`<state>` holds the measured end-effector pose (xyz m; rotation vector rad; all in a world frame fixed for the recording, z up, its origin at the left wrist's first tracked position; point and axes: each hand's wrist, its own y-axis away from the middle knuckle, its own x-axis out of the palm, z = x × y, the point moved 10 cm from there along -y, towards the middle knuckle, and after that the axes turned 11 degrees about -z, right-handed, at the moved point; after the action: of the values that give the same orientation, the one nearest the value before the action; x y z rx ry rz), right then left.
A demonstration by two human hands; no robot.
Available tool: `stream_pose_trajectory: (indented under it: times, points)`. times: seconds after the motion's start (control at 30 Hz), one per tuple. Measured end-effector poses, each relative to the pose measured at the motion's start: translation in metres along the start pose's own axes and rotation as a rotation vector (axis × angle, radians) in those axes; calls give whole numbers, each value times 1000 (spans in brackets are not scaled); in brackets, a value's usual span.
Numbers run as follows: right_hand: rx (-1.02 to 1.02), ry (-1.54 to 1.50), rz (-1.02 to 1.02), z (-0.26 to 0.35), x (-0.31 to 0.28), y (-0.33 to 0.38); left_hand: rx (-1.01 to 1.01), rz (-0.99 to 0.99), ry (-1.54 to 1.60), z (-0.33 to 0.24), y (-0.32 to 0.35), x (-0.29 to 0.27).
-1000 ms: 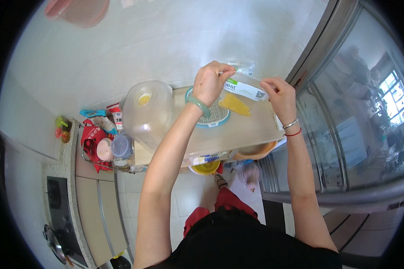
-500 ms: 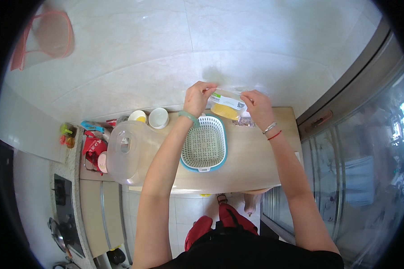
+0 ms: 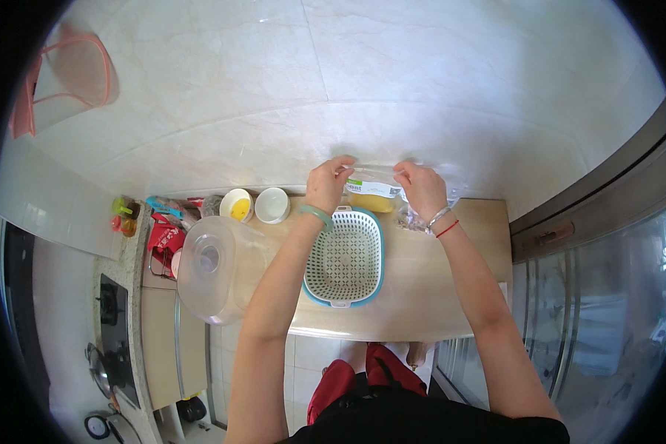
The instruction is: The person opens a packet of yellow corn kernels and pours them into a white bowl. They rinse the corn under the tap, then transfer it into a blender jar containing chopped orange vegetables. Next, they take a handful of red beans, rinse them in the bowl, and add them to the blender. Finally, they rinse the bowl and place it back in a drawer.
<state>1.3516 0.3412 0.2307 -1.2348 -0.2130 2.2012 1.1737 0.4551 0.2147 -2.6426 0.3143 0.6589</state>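
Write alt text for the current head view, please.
Left hand and right hand hold a clear bag with yellow contents by its top edge. On the table, a white basket stands right of two bowls, one with something yellow inside.

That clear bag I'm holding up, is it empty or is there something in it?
Not empty: yellow contents show through the clear bag, below its white label. The left hand and right hand pinch its top.

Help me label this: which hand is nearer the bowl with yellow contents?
Left. The left hand is right of that bowl, past the other bowl; the right hand is farther right, across the bag.
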Motion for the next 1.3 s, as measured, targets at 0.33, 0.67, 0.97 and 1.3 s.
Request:
stream_pose_trajectory:
  times: [0.33, 0.67, 0.97, 1.3]
  points:
    - [-35, -99, -179, -12, 5, 4, 12, -189, 59, -12, 7, -3]
    - [599, -1726, 73, 80, 15, 74, -569, -52, 1396, -27, 116, -30]
    - [692, -2064, 429, 251, 12, 188, -402, -359, 1712, -61, 237, -200]
    - [743, -2062, 1255, 513, 53, 426, -57, -1022, 1611, -22, 516, -457]
